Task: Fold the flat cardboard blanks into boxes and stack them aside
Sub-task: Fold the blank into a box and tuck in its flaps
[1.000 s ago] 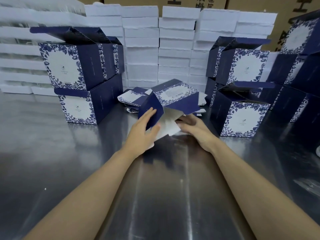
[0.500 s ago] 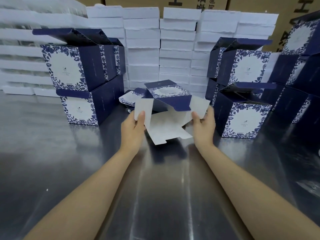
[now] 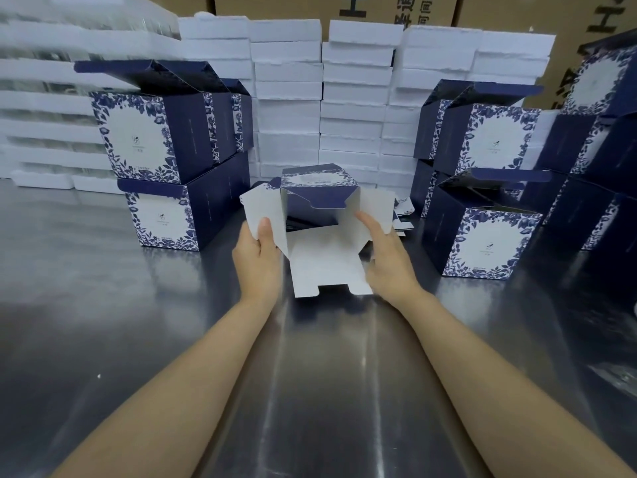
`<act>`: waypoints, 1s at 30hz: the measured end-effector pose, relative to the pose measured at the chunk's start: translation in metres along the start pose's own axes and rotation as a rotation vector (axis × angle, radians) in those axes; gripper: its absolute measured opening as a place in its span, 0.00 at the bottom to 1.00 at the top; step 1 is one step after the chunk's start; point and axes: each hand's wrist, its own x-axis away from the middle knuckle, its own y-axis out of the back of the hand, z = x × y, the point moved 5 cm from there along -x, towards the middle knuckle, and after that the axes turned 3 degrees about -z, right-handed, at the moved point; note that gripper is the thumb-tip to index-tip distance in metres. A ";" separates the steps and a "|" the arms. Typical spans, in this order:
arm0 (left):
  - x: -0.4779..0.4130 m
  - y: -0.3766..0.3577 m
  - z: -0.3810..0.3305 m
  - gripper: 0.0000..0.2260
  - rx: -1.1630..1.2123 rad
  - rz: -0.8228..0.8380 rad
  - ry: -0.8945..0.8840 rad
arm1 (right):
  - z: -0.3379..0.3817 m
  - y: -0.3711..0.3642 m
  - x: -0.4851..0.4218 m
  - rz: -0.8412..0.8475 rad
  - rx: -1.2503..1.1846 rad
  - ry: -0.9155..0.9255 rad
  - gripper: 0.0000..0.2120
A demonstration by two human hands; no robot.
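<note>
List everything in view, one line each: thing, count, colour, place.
half-folded cardboard box: one, navy outside and white inside, centre.
folded floral cardboard boxes: three left, more right, navy-white, stacked at both sides.
flat cardboard blanks: few, navy-white, behind the held box.
white foam slabs: many, white, stacked along the back.
brown cardboard cartons: two or more, brown, rearmost.
shiny metal table: one, silver, underneath.
left hand: pinches the box's left flap.
right hand: pinches its right flap.

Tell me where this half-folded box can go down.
Bare table lies in front of the left stack, left of the left hand, and between the forearms. Crowded: the right stacks and the flat blanks behind the box.
</note>
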 end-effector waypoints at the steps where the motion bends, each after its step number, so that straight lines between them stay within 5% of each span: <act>1: 0.000 0.000 0.000 0.08 -0.004 -0.007 -0.003 | -0.001 -0.001 0.000 0.029 -0.005 0.005 0.45; 5: -0.002 0.002 0.002 0.09 -0.024 -0.024 -0.009 | -0.001 -0.006 0.001 0.130 0.002 0.019 0.50; 10: -0.001 -0.001 0.001 0.13 -0.043 0.018 -0.027 | -0.004 -0.001 0.004 0.054 -0.128 -0.013 0.44; 16: 0.006 -0.007 -0.005 0.16 -0.117 0.097 -0.134 | -0.006 0.011 0.000 -0.271 -0.254 -0.011 0.20; 21: 0.020 -0.017 -0.020 0.09 -0.234 0.254 -0.315 | -0.005 0.016 0.001 -0.456 -0.262 -0.086 0.18; 23: 0.024 -0.023 -0.024 0.15 -0.227 0.346 -0.359 | -0.003 0.018 0.001 -0.460 -0.251 -0.069 0.17; 27: 0.026 -0.027 -0.026 0.08 -0.215 0.366 -0.431 | 0.010 0.014 0.004 -0.319 -0.151 0.044 0.21; 30: 0.019 -0.024 -0.015 0.13 -0.213 0.331 -0.352 | 0.032 0.022 0.009 -0.476 0.162 0.150 0.20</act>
